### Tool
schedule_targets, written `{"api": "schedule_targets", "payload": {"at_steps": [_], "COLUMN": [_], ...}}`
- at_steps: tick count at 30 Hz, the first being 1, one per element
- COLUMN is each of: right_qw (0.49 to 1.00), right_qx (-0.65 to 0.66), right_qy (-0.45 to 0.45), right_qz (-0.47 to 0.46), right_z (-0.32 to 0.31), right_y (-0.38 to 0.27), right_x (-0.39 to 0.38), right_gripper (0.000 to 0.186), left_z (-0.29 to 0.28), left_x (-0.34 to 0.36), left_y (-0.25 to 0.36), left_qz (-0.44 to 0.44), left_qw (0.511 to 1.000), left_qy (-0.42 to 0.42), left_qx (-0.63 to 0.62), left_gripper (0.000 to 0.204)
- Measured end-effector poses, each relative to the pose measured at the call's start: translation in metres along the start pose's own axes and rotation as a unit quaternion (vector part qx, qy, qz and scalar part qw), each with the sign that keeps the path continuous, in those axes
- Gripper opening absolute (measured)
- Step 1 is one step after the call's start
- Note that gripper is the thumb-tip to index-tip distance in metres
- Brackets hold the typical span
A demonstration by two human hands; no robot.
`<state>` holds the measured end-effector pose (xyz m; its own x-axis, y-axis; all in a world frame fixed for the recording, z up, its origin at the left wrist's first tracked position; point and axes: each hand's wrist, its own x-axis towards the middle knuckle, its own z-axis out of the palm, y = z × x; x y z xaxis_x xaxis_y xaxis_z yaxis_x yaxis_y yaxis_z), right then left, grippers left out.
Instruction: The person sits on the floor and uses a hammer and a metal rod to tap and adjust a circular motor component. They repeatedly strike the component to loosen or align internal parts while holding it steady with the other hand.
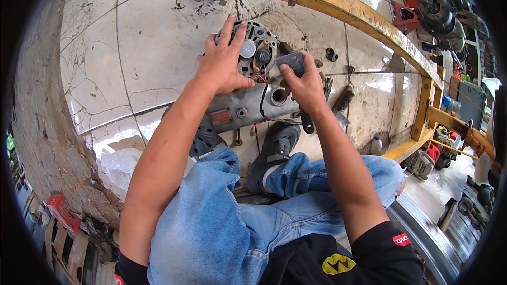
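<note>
A round, slotted metal alternator (263, 55) with thin red and black wires rests against a grey metal engine cover (245, 103) with a round filler hole. My left hand (224, 63) holds the alternator, its fingers spread over the left part of the face and its thumb by the lower rim. Just right of the alternator, my right hand (304, 82) is closed around a dark grey rectangular block with rounded corners (291, 62). The fingers under the block are mostly hidden. Below that hand, a dark tool handle (306, 121) lies beside the cover.
A yellow metal frame (359, 16) arches over the far side and down the right. A brush (345, 97) and a small black part (331, 54) lie on the tiled floor (153, 47). A clear plastic bag (120, 166) is at left, a small bottle (376, 144) at right.
</note>
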<state>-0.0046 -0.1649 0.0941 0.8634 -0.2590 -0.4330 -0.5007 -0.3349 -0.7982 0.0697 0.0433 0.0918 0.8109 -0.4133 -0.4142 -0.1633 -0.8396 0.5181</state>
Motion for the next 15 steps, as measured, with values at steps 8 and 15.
{"api": "schedule_targets", "payload": {"at_steps": [8,15], "right_qw": [0.995,0.988], "right_qx": [-0.091,-0.147], "right_qy": [-0.023,-0.011], "right_qz": [0.02,-0.035], "right_z": [-0.003,0.002], "right_y": [-0.008,-0.004], "right_x": [0.014,0.007], "right_gripper": [0.036,0.039], "left_z": [0.002,-0.002], "left_x": [0.0,-0.001], "left_y": [-0.001,0.001], "left_qz": [0.007,0.0], "left_qw": [1.0,1.0], "left_qy": [0.006,-0.005], "left_qx": [-0.01,0.001], "left_gripper": [0.135,0.134]}}
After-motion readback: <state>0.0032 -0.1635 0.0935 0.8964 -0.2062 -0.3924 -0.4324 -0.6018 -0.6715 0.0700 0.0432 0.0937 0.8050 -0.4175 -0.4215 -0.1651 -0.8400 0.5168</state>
